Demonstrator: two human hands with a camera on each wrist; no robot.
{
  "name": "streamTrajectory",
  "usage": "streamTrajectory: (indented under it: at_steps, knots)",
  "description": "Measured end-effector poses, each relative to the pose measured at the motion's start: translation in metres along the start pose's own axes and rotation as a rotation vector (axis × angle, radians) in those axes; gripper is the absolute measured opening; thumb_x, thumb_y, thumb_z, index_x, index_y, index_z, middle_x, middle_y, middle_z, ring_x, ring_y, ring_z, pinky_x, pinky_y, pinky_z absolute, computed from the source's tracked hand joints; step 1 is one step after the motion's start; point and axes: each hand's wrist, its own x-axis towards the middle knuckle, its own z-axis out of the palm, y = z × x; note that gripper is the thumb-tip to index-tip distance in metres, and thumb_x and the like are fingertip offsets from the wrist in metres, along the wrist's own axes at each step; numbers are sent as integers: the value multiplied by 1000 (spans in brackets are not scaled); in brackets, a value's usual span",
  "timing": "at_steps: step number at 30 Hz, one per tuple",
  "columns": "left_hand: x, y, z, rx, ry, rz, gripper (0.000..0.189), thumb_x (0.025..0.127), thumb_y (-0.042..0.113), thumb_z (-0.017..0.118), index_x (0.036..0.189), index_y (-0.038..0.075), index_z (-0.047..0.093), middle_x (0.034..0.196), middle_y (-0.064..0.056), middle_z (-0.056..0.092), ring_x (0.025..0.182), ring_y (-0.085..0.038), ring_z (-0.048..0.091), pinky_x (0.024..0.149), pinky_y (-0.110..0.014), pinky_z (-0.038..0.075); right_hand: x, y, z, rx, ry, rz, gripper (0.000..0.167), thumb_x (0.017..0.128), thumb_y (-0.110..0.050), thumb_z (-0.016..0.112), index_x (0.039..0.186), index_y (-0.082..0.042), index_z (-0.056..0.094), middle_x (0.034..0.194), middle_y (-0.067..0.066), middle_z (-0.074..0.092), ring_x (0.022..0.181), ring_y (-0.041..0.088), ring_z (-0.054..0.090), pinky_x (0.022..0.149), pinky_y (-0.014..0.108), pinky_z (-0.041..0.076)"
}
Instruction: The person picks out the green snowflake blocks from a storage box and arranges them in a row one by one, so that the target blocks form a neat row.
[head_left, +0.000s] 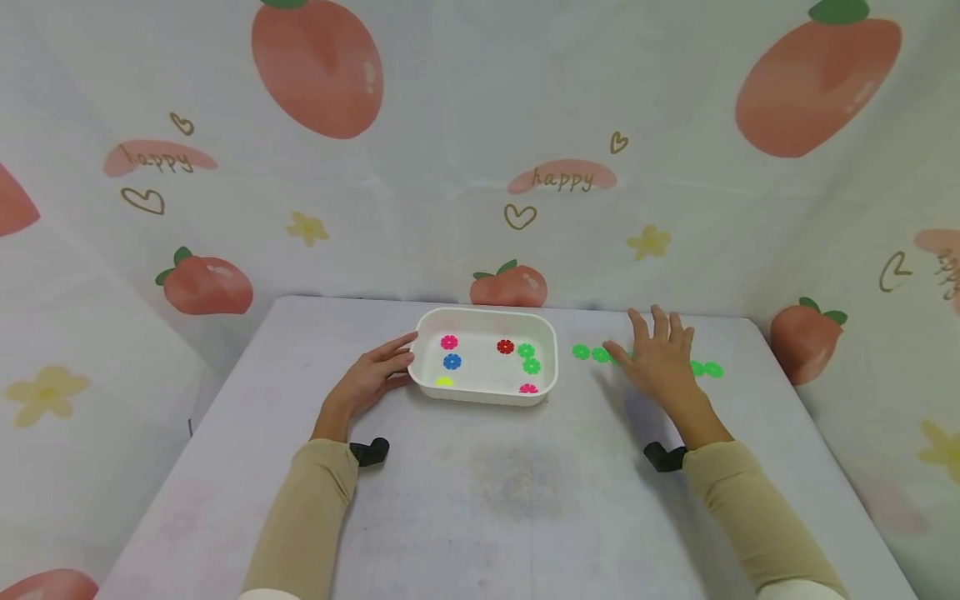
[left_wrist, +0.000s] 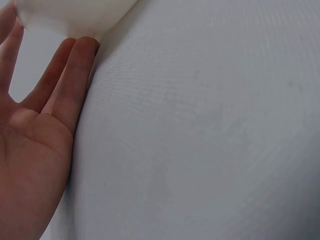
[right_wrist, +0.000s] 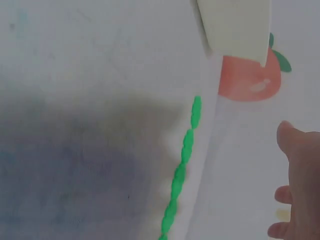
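Note:
A white plastic tray [head_left: 487, 397] with rounded corners stands toward the back of the table. My left hand [head_left: 369, 377] is at its left end; in the left wrist view the nearly straight fingertips [left_wrist: 86, 47] touch the tray's wall [left_wrist: 65, 20]. Flower-shaped discs lie inside: a pink one [head_left: 449, 342], a blue one [head_left: 452, 362], a red one [head_left: 506, 347], two green ones [head_left: 532, 366] and more at the front wall. Right of the tray my right hand [head_left: 660, 362] hovers with spread fingers over a row of green flower discs [head_left: 581, 352], hiding the row's middle. It holds nothing.
The pale tabletop [head_left: 450, 500] extends in front of the tray, with a faint brownish stain [head_left: 517, 479]. A peach-printed curtain [head_left: 450, 233] rises behind the table's back edge and along both sides. Black straps with mounts [head_left: 370, 452] sit on both wrists.

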Motion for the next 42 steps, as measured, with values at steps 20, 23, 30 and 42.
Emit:
streamTrajectory:
  at_steps: [20, 23, 30, 42]
  knots:
    - [0, 0, 0, -5, -4, 0, 57, 101, 30, 64, 155, 31, 44, 156, -11, 48, 127, -17, 58, 111, -35, 51, 4, -63, 19, -81, -8, -129, 80, 100, -57, 52, 161, -12, 25, 167, 26, 12, 154, 54, 6, 123, 75, 3]
    - [1, -1, -1, -10, 6, -5, 56, 101, 30, 64, 154, 31, 46, 155, -10, 49, 127, -18, 58, 108, -30, 53, 4, -72, 22, -76, -13, -155, 81, 99, -58, 52, 161, -12, 26, 167, 25, 12, 154, 53, 5, 123, 74, 2]
    - [1, -1, -2, 2, -13, 11, 57, 103, 29, 62, 156, 30, 43, 157, -12, 46, 126, -16, 59, 111, -34, 52, 4, -98, 25, -48, -19, -220, 80, 100, -58, 52, 161, -12, 27, 167, 25, 14, 155, 52, 8, 124, 74, 5]
    - [1, -1, -1, -18, 3, -3, 56, 101, 30, 64, 154, 31, 46, 154, -11, 49, 124, -16, 60, 105, -28, 55, 1, -142, 33, 18, -76, -279, 81, 99, -58, 53, 162, -15, 25, 169, 22, 16, 155, 49, 12, 124, 73, 9]
